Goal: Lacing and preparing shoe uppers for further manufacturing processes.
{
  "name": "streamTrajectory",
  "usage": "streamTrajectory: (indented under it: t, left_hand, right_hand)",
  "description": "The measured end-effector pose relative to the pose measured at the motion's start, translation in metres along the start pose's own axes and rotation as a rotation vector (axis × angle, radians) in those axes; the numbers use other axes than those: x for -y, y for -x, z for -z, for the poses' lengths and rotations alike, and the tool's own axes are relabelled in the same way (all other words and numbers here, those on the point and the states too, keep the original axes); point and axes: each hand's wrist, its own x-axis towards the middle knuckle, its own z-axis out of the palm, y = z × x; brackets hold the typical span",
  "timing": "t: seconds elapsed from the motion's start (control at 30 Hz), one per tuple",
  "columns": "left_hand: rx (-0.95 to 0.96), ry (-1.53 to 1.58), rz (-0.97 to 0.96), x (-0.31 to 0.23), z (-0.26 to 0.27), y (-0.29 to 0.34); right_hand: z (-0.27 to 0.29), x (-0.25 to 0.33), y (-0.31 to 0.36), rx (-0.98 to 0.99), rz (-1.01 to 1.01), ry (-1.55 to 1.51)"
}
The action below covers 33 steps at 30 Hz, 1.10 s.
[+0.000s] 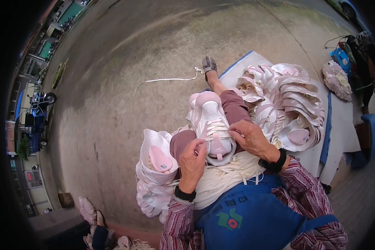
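A white and pale pink shoe upper (210, 114) lies across my lap, toe pointing away from me. Cream shoelace (216, 127) crosses through its eyelets. On the upper's left side, my left hand (191, 162) is closed, thumb and forefinger pinched at a lace end. Opposite it, my right hand (254, 139) pinches the lace near the right eyelet row. A thick bundle of loose cream laces (221, 177) rests on my lap, over a blue apron (254, 212). Nested uppers (156, 152) stand against my left leg.
Many more stacked uppers (296, 100) sit on a white board (254, 60) with blue edges at my right. A single lace (166, 79) trails over the concrete floor near my foot (209, 64). At lower left are another person's foot (100, 218) and more uppers (87, 210).
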Motion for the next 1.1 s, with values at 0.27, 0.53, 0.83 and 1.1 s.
streamTrajectory:
  t: [0.27, 0.53, 0.83, 1.1]
  left_hand:
    - [-0.008, -0.384, -0.246, -0.023, -0.007, -0.017]
    - [0.097, -0.329, -0.077, -0.018, 0.005, -0.026]
    - [0.08, -0.371, -0.27, -0.015, -0.011, -0.028]
    - [0.075, -0.287, -0.241, -0.011, -0.016, -0.025]
  right_hand:
    - [-0.009, 0.001, -0.002, 0.064, -0.139, -0.016]
    - [-0.007, 0.018, -0.002, 0.153, -0.11, 0.05]
    - [-0.005, 0.019, 0.001, 0.169, 0.067, 0.3]
    - [-0.006, 0.016, 0.0, 0.052, 0.269, 0.437]
